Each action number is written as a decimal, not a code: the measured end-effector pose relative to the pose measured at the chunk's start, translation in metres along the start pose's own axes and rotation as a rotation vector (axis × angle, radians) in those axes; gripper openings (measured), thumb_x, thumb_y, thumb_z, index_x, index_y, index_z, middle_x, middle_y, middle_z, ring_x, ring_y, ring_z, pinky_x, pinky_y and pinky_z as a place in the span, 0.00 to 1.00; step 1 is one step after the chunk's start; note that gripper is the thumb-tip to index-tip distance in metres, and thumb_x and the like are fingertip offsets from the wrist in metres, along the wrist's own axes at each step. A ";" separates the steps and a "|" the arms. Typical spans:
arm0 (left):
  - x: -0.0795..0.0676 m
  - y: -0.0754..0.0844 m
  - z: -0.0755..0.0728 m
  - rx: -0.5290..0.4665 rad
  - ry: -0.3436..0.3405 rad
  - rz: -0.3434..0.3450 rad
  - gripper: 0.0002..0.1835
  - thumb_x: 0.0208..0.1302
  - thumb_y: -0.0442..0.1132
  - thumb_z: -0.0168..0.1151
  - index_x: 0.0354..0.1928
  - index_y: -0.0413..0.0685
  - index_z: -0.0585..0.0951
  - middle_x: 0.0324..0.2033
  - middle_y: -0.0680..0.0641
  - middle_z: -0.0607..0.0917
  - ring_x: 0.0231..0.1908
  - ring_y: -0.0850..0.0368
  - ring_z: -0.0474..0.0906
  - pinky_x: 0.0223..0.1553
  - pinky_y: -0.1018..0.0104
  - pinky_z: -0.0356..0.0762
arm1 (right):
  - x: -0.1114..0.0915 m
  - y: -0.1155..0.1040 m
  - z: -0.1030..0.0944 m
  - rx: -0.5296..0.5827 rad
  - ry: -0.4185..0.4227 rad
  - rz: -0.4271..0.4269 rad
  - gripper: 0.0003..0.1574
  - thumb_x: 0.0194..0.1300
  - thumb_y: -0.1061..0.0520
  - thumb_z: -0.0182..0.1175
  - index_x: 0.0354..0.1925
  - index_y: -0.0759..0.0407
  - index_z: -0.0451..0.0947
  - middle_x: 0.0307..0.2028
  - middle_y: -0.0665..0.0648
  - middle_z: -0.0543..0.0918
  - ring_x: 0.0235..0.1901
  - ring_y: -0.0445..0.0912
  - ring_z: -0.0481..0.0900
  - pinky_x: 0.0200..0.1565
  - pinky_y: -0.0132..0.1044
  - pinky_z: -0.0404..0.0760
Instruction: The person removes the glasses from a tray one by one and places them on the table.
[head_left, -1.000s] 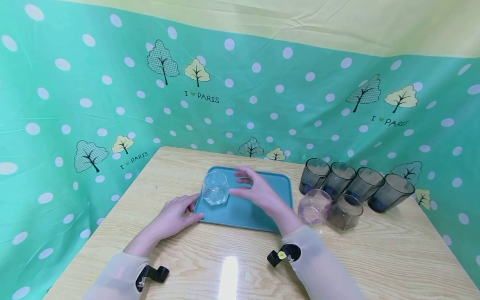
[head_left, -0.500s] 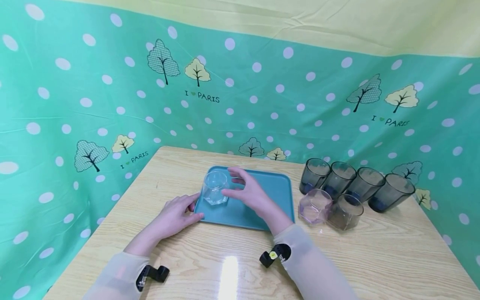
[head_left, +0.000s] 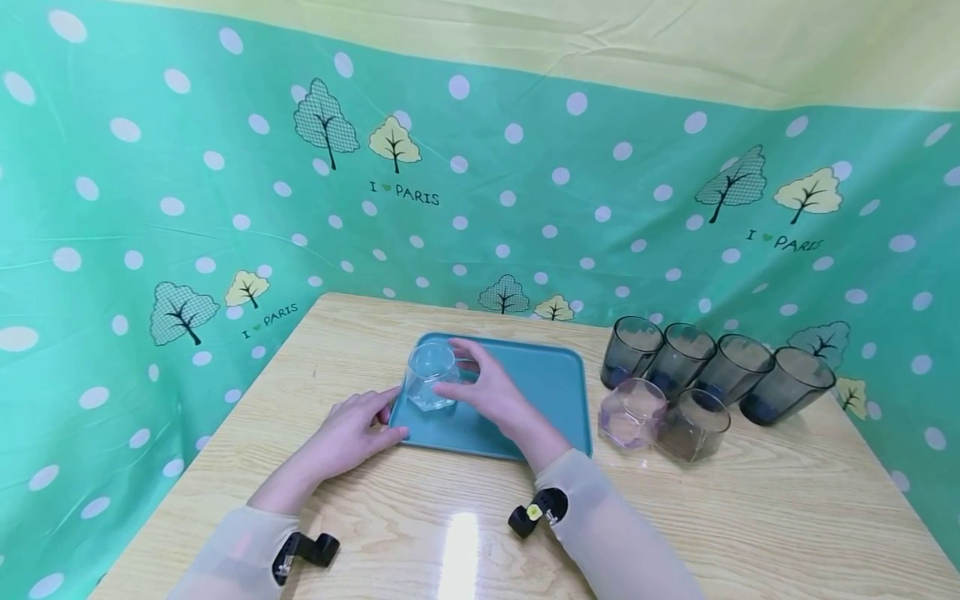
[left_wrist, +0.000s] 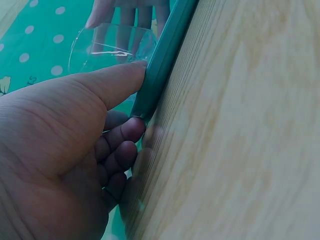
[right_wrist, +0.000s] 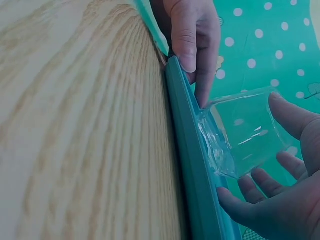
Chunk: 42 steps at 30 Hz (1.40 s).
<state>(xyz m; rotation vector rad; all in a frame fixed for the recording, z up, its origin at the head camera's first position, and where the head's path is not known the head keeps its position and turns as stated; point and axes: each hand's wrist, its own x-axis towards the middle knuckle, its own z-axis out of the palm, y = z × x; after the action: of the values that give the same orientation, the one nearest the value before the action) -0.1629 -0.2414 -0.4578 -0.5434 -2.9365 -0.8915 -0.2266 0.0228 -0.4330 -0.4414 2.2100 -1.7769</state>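
Observation:
A clear glass tumbler (head_left: pixel 429 385) stands upright near the left end of a blue rectangular tray (head_left: pixel 528 408). My right hand (head_left: pixel 491 396) spreads around the tumbler's right side, thumb at the near side and fingers at the far side. The right wrist view has the thumb (right_wrist: pixel 292 115) close to the rim of the glass; whether skin touches it I cannot tell. My left hand (head_left: pixel 356 429) grips the tray's near left corner, its thumb (left_wrist: pixel 117 82) over the edge and its other fingers curled beside and below.
Several tall smoky-grey glasses (head_left: pixel 633 350) stand in a row at the back right. Before them sit a pinkish short glass (head_left: pixel 632 414) and a brownish one (head_left: pixel 692 427), just right of the tray. A green patterned cloth (head_left: pixel 480 208) hangs behind the wooden table (head_left: pixel 405 517).
Over the last second my right hand has moved left across the tray, up to the clear tumbler. My left hand, the tray and the glasses have stayed in place.

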 end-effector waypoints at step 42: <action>0.000 0.000 0.000 0.007 0.004 0.000 0.39 0.76 0.54 0.72 0.77 0.33 0.75 0.38 0.56 0.78 0.40 0.57 0.69 0.48 0.50 0.63 | 0.006 0.003 0.021 -0.008 -0.003 -0.022 0.57 0.68 0.51 0.81 0.86 0.44 0.63 0.81 0.60 0.67 0.81 0.63 0.61 0.77 0.65 0.62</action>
<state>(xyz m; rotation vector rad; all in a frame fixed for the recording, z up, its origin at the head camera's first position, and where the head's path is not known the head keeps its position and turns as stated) -0.1627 -0.2410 -0.4580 -0.5408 -2.9353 -0.8811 -0.2245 0.0022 -0.4401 -0.4716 2.2193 -1.7777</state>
